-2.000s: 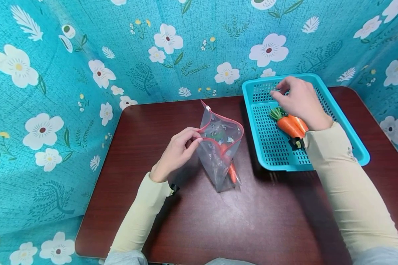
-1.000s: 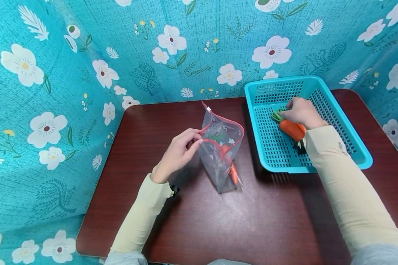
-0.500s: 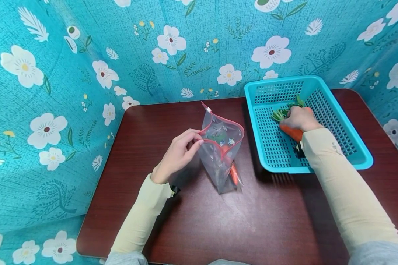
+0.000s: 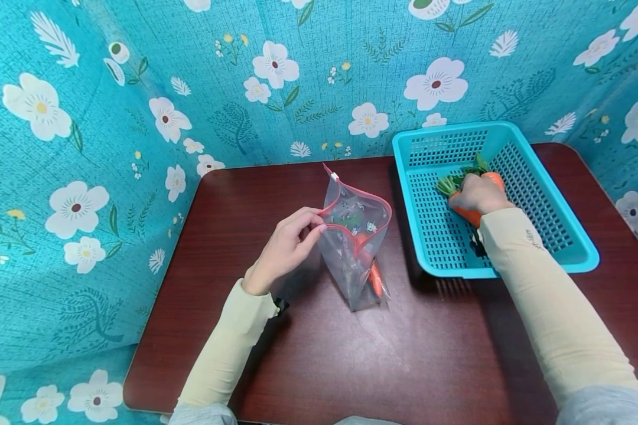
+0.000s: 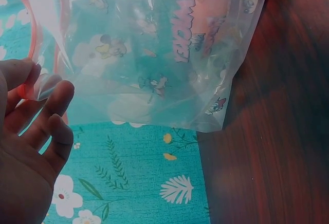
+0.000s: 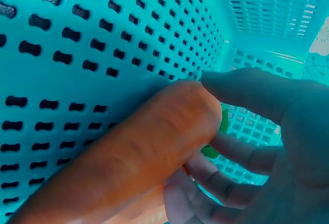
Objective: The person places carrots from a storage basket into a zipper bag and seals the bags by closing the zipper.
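Observation:
My left hand (image 4: 287, 248) pinches the red-rimmed edge of a clear slider zip bag (image 4: 340, 265), whose mouth gapes toward me. Through its printed plastic shows an orange carrot shape (image 4: 375, 278); in the left wrist view the thumb and fingers hold the rim (image 5: 32, 88). Inside the turquoise basket (image 4: 410, 218), my right hand (image 4: 484, 195) grips a carrot (image 4: 465, 213) near its leafy end. The right wrist view has the thumb on top of that carrot (image 6: 133, 152) and fingers curled beneath. A second carrot (image 4: 493, 178) lies just beyond the hand, partly hidden.
The perforated basket stands at the back right of the dark wooden table (image 4: 319, 366). Its walls rise around my right hand. A turquoise flowered cloth (image 4: 298, 88) hangs behind and to the sides of the table.
My right hand came down into the basket, moved over the carrots and closed on one, shifting them slightly apart. The left hand and the bag have stayed in place.

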Motion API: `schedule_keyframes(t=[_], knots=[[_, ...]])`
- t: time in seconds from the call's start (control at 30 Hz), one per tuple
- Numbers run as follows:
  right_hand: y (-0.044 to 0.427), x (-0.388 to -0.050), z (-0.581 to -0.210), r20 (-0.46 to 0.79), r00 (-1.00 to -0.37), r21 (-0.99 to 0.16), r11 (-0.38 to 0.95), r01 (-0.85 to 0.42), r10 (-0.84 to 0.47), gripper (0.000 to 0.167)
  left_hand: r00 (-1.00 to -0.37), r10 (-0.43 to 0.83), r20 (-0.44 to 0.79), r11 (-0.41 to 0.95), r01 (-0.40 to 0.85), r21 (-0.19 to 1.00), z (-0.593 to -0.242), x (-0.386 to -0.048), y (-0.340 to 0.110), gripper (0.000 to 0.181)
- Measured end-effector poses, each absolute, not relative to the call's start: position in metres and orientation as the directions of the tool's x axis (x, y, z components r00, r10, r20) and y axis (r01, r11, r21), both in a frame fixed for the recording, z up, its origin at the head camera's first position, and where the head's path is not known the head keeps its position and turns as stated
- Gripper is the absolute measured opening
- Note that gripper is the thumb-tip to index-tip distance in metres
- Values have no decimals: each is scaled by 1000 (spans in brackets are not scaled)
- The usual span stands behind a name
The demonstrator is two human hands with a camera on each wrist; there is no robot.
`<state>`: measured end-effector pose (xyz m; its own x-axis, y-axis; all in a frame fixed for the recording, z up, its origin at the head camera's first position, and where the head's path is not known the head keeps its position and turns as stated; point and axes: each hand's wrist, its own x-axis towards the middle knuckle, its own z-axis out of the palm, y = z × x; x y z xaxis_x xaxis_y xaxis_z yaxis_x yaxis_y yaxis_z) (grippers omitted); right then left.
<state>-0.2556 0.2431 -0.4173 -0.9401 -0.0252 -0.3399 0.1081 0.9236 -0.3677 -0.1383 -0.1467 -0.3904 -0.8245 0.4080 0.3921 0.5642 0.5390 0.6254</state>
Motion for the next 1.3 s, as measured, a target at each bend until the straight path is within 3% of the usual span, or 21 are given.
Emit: schedule_keyframes(t=[0.13, 0.3, 0.7, 0.87, 1.1, 1.3], knots=[[241, -254, -416, -369, -929, -330, 936, 120, -11, 30, -822, 410, 396, 538, 568, 622, -390, -138, -147, 11], [238, -253, -414, -411, -911, -301, 948, 105, -30, 49, -818, 413, 400, 532, 573, 623, -390, -138, -146, 11], [234, -256, -415, -460, -884, -302, 951, 64, -87, 32, -820, 411, 399, 529, 571, 628, -391, -138, -146, 11], [234, -256, -413, -486, -865, -287, 958, 22, -126, 41, -817, 414, 401, 527, 574, 626, -391, -137, -146, 11], [233, -253, -410, -550, -818, -294, 956, 1, -169, 66, -820, 414, 394, 525, 569, 633, -391, -138, -145, 11], [234, -253, -412, -572, -797, -299, 954, -18, -194, 69, -818, 417, 395, 519, 571, 635, -391, -139, -144, 10]])
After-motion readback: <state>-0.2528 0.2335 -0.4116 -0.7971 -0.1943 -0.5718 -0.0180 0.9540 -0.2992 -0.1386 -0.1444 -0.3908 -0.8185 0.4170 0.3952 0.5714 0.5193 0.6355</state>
